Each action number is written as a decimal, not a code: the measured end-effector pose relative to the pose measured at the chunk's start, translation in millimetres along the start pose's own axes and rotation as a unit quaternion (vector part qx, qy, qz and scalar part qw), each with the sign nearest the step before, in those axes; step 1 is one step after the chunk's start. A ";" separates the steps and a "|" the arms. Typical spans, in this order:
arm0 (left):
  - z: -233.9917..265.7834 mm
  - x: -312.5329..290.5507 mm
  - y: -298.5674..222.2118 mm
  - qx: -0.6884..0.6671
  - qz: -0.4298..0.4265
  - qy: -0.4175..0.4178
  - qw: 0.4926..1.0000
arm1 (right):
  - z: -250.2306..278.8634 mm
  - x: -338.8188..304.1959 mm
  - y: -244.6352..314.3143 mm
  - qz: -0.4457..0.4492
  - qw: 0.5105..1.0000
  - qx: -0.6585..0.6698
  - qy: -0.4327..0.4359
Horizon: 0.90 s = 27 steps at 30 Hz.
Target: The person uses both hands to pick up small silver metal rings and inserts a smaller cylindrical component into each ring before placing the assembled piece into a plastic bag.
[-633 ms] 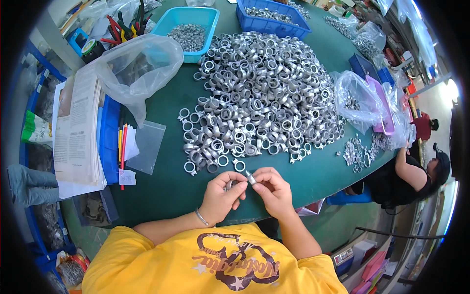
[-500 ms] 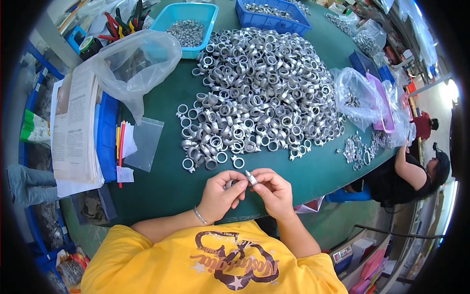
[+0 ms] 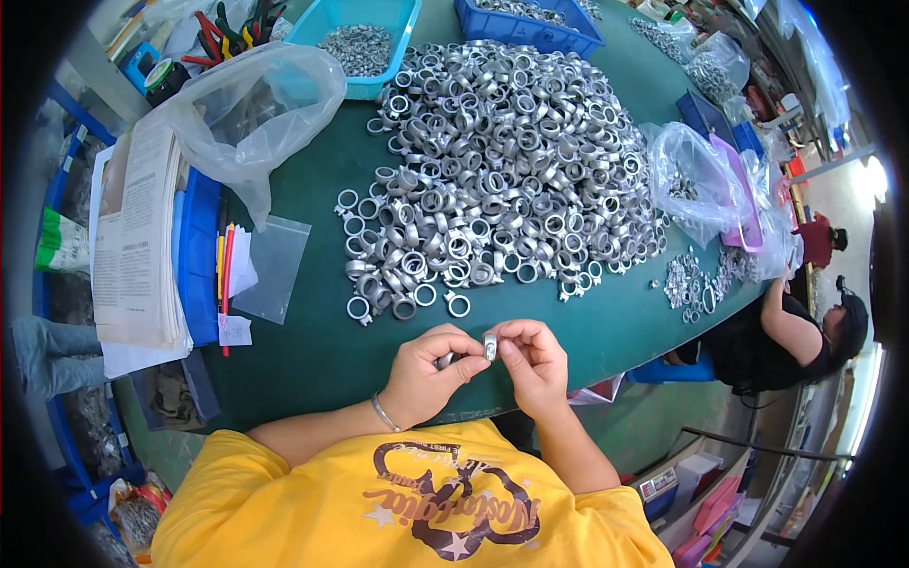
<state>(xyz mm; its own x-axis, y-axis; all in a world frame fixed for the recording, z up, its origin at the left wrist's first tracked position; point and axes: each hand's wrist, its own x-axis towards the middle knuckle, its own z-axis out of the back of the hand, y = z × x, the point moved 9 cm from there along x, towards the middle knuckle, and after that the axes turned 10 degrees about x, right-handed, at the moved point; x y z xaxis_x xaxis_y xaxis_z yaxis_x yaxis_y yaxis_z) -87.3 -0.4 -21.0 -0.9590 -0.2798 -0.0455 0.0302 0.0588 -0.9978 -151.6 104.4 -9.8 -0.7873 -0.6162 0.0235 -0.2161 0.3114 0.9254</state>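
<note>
Near the table's front edge, my two hands meet around a small silver metal ring (image 3: 490, 347) with its band side turned up. My left hand (image 3: 428, 377) is closed, its thumb and fingertips at the ring's left side. A second grey metal piece (image 3: 444, 361) shows partly inside its curled fingers; most of it is hidden. My right hand (image 3: 536, 371) pinches at the ring's right side with thumb and forefinger. Just beyond my hands lies a single loose ring (image 3: 458, 305) with a small lug. Behind it spreads a large heap of similar metal rings (image 3: 511, 161).
A turquoise basin (image 3: 409, 43) and a blue crate (image 3: 530, 30) hold small metal parts at the back. Left are a plastic bag (image 3: 256, 123), papers (image 3: 142, 246) and pens (image 3: 225, 284). Smaller parts (image 3: 696, 289) lie at right, near another person (image 3: 791, 331).
The ring between my fingers has turned, so its broad band side now shows instead of a narrow pointed end. My hands stay in nearly the same place. The view has shifted slightly.
</note>
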 end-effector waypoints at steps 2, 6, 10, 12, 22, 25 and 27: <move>0.5 -0.2 -5.4 0.028 -0.017 0.000 0.999 | 2.5 -0.3 -4.8 -0.046 0.999 0.013 0.005; 1.1 0.2 -15.7 0.071 -0.061 -0.003 0.996 | -1.0 0.8 -8.2 -0.098 0.995 0.012 0.020; -0.4 1.2 -21.6 0.080 -0.067 0.001 0.995 | -2.3 -0.5 -8.7 -0.091 0.995 -0.005 0.047; 1.0 1.5 -24.2 0.094 -0.084 -0.006 0.992 | -5.3 0.8 -5.2 -0.078 0.994 0.054 0.055; -2.0 -1.4 9.7 -0.105 0.107 0.003 0.989 | -0.6 1.9 3.5 -0.018 0.984 0.168 0.047; -4.4 -1.7 9.8 -0.112 0.110 0.026 0.987 | -0.2 0.7 5.9 -0.007 0.985 0.174 0.014; -7.8 -1.4 18.5 -0.176 0.148 0.023 0.973 | -6.9 2.4 23.9 0.077 0.993 -0.067 0.056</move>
<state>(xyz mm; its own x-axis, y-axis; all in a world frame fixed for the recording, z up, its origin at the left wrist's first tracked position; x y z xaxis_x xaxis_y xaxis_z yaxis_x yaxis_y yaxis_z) -87.5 8.5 -39.1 -0.9346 -0.1588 -0.3182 0.2163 0.4564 -0.8631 -154.7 105.4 15.0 -0.7350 -0.6467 0.2040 -0.0130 0.3143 0.9492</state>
